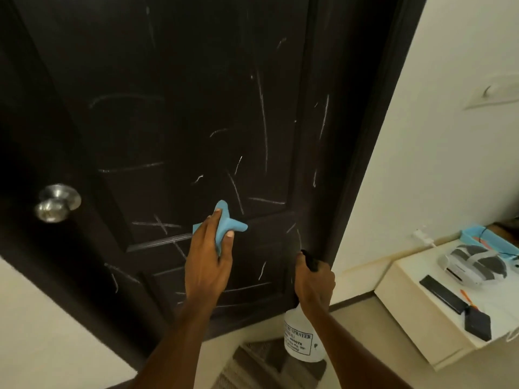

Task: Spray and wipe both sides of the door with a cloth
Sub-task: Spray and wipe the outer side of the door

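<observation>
Your left hand (206,265) pinches the blue cloth (222,224), right hand (314,282) grips the spray bottle (302,342); door (182,108) still streaked, this side unfinished.

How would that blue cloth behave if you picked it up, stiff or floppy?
Probably floppy: the blue cloth bunches into soft peaks where the left hand grips it against the door. Likely light too, since a few fingers seem enough to hold it.

Dim, warm light — dark door (196,80) murky, edges bowed, slightly soft.
</observation>
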`<move>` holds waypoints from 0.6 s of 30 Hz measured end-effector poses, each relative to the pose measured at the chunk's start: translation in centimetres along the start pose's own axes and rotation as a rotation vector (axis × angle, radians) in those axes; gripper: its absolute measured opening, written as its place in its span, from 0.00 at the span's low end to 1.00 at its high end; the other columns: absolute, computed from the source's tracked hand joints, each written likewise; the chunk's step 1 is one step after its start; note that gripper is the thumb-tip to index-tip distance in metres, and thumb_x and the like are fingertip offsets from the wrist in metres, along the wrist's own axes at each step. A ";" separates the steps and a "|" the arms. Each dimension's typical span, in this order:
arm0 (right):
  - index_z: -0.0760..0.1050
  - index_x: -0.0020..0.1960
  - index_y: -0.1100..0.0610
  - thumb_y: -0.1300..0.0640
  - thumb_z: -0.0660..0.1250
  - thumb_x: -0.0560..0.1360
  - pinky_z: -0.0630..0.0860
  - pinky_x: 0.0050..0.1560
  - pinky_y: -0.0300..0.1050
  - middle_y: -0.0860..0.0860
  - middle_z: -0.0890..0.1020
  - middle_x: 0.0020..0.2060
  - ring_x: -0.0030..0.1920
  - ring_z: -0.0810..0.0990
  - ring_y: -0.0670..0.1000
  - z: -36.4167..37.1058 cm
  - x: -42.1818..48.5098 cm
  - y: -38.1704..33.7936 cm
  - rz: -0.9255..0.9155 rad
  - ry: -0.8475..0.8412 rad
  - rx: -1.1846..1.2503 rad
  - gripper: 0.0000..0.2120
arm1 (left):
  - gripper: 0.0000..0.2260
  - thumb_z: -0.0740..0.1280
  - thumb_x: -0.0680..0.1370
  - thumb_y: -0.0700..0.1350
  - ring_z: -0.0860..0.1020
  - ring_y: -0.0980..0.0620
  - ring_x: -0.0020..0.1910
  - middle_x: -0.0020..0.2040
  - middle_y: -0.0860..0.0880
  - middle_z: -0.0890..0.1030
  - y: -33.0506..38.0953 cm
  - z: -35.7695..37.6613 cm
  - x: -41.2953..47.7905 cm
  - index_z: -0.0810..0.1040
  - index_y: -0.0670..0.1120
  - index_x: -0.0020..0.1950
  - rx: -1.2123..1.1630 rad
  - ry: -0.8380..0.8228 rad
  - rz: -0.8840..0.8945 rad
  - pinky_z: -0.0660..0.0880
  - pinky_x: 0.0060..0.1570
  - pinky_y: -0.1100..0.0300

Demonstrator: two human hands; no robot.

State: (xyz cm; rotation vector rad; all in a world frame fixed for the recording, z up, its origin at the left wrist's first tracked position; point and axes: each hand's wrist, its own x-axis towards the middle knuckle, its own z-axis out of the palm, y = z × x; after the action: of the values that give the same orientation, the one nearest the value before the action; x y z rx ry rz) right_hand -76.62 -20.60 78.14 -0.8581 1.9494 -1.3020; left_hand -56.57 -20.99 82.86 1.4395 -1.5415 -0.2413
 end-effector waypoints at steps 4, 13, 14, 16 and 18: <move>0.78 0.49 0.55 0.42 0.66 0.79 0.75 0.34 0.39 0.51 0.83 0.40 0.38 0.82 0.48 3.1 -2.5 4.2 0.044 -0.074 -0.056 0.16 | 0.25 0.56 0.82 0.59 0.72 0.53 0.66 0.70 0.50 0.71 -2.9 -0.6 -3.0 0.62 0.52 0.77 0.029 -0.011 -0.043 0.75 0.63 0.52; 0.73 0.43 0.53 0.49 0.69 0.80 0.68 0.32 0.30 0.42 0.74 0.33 0.33 0.73 0.43 8.9 -12.4 8.2 -0.084 -0.407 -0.211 0.11 | 0.27 0.57 0.80 0.60 0.72 0.53 0.67 0.72 0.51 0.71 -8.7 -6.1 -8.3 0.62 0.52 0.77 0.137 0.067 -0.162 0.70 0.66 0.58; 0.72 0.44 0.52 0.48 0.69 0.80 0.66 0.32 0.30 0.43 0.73 0.34 0.34 0.72 0.43 9.6 -13.5 8.3 -0.101 -0.427 -0.227 0.10 | 0.27 0.57 0.80 0.60 0.71 0.54 0.67 0.72 0.51 0.71 -9.2 -6.8 -8.6 0.62 0.52 0.77 0.151 0.081 -0.172 0.68 0.65 0.61; 0.72 0.47 0.50 0.44 0.68 0.79 0.74 0.41 0.36 0.47 0.75 0.41 0.40 0.75 0.46 11.3 -15.4 9.0 -0.116 -0.483 -0.254 0.11 | 0.27 0.58 0.80 0.59 0.71 0.55 0.66 0.72 0.52 0.71 -10.2 -8.3 -9.4 0.62 0.52 0.77 0.166 0.104 -0.202 0.67 0.63 0.64; 0.72 0.47 0.48 0.41 0.68 0.78 0.78 0.49 0.46 0.47 0.74 0.44 0.46 0.76 0.48 12.9 -17.5 9.5 -0.130 -0.550 -0.288 0.12 | 0.27 0.58 0.80 0.60 0.72 0.53 0.65 0.71 0.52 0.71 -11.2 -9.6 -10.3 0.62 0.53 0.77 0.175 0.124 -0.235 0.68 0.63 0.63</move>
State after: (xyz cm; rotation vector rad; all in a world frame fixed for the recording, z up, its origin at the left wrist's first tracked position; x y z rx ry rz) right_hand -57.75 -10.65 67.74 -1.3410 1.6689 -0.7437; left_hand -43.99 -11.08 74.69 1.7431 -1.3185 -0.1559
